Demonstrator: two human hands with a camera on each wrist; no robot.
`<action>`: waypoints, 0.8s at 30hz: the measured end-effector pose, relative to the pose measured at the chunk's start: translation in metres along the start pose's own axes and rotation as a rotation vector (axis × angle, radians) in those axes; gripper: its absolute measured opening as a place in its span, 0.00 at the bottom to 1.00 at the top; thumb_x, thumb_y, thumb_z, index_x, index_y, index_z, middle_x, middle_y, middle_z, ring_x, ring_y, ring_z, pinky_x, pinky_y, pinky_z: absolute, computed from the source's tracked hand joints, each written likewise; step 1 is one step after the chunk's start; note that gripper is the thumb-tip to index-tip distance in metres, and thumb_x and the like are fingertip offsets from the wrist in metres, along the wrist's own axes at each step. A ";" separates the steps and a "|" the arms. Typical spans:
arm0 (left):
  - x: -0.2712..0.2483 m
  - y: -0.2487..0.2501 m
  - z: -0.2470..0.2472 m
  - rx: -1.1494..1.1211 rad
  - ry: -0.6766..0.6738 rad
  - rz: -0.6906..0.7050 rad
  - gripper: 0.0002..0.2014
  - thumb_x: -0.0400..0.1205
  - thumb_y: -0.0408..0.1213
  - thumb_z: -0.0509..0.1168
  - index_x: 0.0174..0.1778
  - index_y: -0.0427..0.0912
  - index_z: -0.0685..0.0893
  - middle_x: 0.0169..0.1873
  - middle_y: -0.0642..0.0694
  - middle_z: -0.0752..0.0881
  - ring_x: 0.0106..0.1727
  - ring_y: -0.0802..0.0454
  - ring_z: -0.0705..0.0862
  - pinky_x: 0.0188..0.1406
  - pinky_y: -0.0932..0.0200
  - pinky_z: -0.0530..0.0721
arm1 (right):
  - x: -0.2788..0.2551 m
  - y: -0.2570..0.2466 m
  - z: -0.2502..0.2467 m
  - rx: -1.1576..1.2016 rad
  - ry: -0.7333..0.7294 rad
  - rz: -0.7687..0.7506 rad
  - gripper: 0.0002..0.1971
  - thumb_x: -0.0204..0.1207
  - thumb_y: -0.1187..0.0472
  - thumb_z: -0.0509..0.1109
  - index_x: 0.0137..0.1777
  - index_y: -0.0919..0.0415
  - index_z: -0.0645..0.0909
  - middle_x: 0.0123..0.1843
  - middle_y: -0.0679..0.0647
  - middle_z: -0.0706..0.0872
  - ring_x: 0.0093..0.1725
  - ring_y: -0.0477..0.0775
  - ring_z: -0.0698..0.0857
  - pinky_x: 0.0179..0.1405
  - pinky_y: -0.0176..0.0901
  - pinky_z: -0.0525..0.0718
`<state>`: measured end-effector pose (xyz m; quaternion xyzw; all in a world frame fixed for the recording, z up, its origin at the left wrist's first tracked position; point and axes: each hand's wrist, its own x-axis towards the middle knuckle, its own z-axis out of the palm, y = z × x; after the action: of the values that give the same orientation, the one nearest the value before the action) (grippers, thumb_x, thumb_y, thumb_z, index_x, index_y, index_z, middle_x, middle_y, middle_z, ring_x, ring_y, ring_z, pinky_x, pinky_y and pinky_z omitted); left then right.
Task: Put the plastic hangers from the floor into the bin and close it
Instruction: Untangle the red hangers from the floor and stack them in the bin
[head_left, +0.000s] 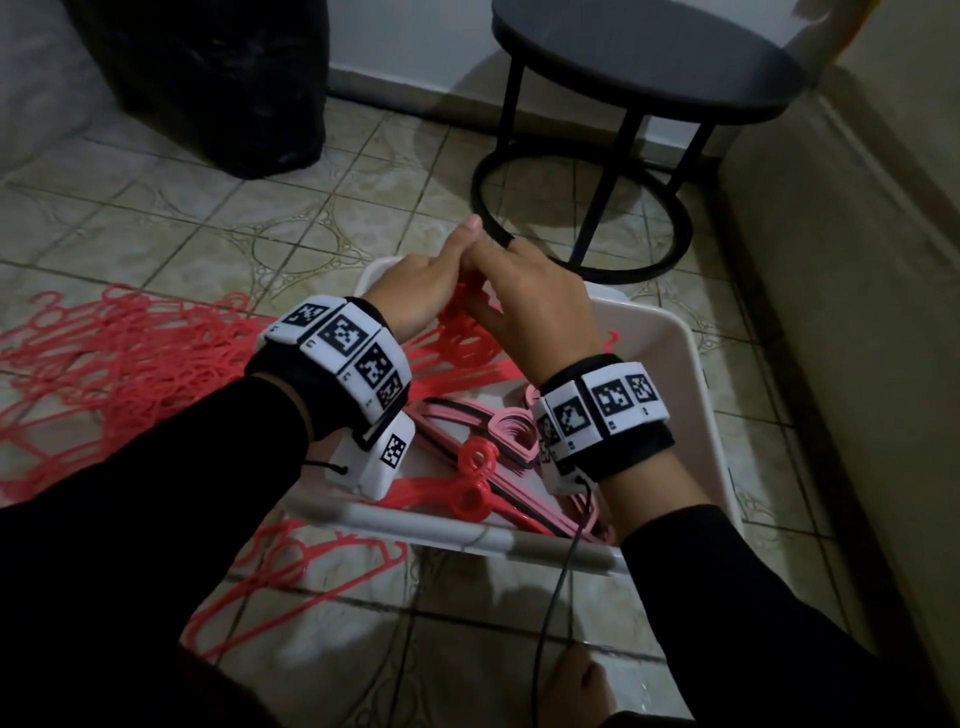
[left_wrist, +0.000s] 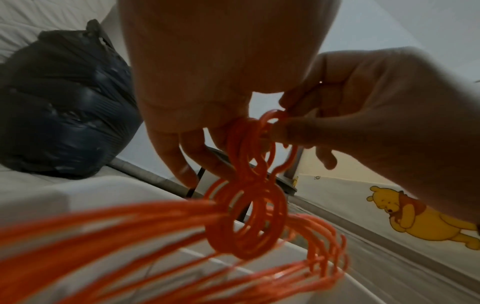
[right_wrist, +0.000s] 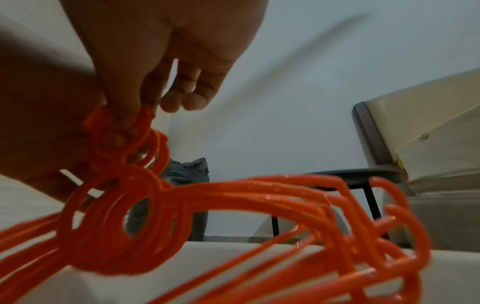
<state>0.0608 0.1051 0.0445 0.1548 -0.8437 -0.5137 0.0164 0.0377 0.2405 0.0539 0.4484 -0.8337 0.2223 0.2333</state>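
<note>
The tiled floor (head_left: 218, 218) carries everything here, and most of your work lies on it: a wide tangle of red hangers (head_left: 119, 364) spreads along the left edge of the floor as the head view shows it, with a few more just in front of the bin's near rim. They are loose and interlocked, which is likely why you are lifting them in bunches rather than singly.

The white bin (head_left: 691, 374) sits beside that pile, open-topped, with pink and red hangers already lying inside across its bottom. No lid shows in any view, so closing is some way off.

Over the far part of the bin you hold a bunch of hangers (left_wrist: 249, 222) by their hooks and looped necks, so the long arms trail down together and the whole stack can be lowered in as one. Your left hand (head_left: 415, 296) has its fingers curled round the hooks. Your right hand (head_left: 535, 306) pinches the topmost hook between thumb and forefinger, the other fingers (right_wrist: 187, 98) loosely bent and free; it looks as if you are squaring or separating one hook, though blur makes that uncertain.

Watch the trailing arms: they may catch the bin's left rim.
</note>
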 end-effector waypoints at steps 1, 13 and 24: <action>0.001 -0.001 0.002 -0.002 0.044 0.013 0.42 0.77 0.74 0.43 0.46 0.41 0.89 0.44 0.40 0.90 0.49 0.45 0.87 0.62 0.45 0.81 | 0.000 -0.002 0.002 0.059 0.007 0.033 0.09 0.72 0.56 0.67 0.45 0.62 0.80 0.36 0.55 0.83 0.37 0.59 0.82 0.26 0.49 0.78; -0.006 0.004 0.005 0.045 0.314 0.064 0.36 0.85 0.62 0.49 0.14 0.42 0.68 0.12 0.49 0.70 0.19 0.53 0.72 0.27 0.56 0.67 | -0.001 0.036 -0.007 0.170 -0.400 0.336 0.47 0.54 0.33 0.79 0.73 0.50 0.69 0.71 0.47 0.75 0.74 0.50 0.67 0.78 0.53 0.53; 0.004 -0.009 0.001 0.096 0.257 -0.001 0.34 0.84 0.63 0.48 0.22 0.40 0.71 0.22 0.43 0.75 0.29 0.43 0.76 0.38 0.52 0.73 | -0.028 0.035 0.013 -0.226 -0.675 0.143 0.40 0.55 0.28 0.73 0.63 0.50 0.72 0.61 0.49 0.83 0.58 0.56 0.82 0.60 0.53 0.77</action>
<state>0.0588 0.1012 0.0352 0.2201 -0.8584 -0.4485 0.1166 0.0191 0.2685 0.0219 0.4083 -0.9124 -0.0161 -0.0230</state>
